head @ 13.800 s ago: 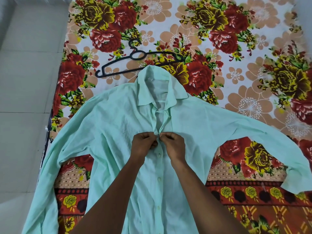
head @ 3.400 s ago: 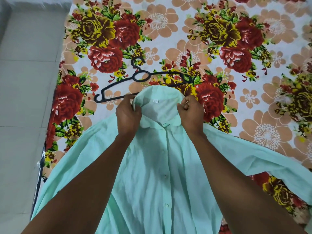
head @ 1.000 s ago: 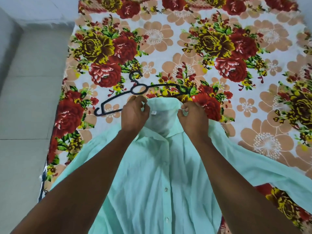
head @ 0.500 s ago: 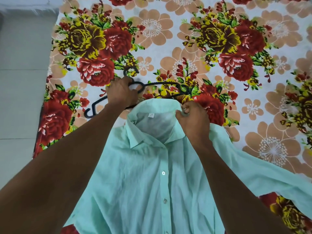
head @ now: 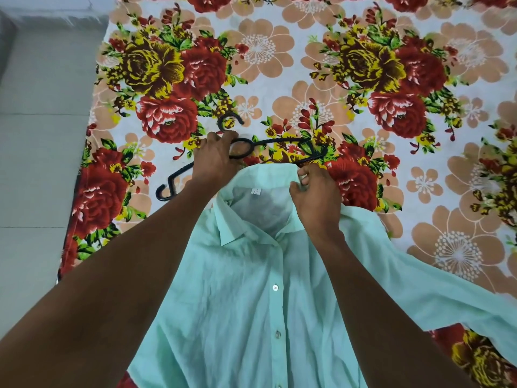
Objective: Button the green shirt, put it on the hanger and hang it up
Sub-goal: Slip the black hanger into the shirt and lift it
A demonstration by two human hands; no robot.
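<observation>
Here we count one green shirt (head: pixel 251 317), one black hanger (head: pixel 279 142) and our two hands, all over a flowered bedsheet (head: pixel 349 37). Three white buttons show down the shirt front, and each looks done up; the collar gapes open at the top, showing a small white label inside the neck. The shirt lies flat on the sheet with one sleeve spread out to the right.

Our left hand (head: pixel 216 161) is closed over the hanger just below its hook, the fingers curled round the black bar beside the small loop. The hanger lies on the sheet just past the collar, its right arm touching the collar's far edge, its left end curling free on the sheet. Our right hand (head: pixel 314 200) pinches the right side of the collar between thumb and fingers.

To the left the sheet ends at a pale tiled floor (head: pixel 36 163). Beyond the hanger the sheet is bare.
</observation>
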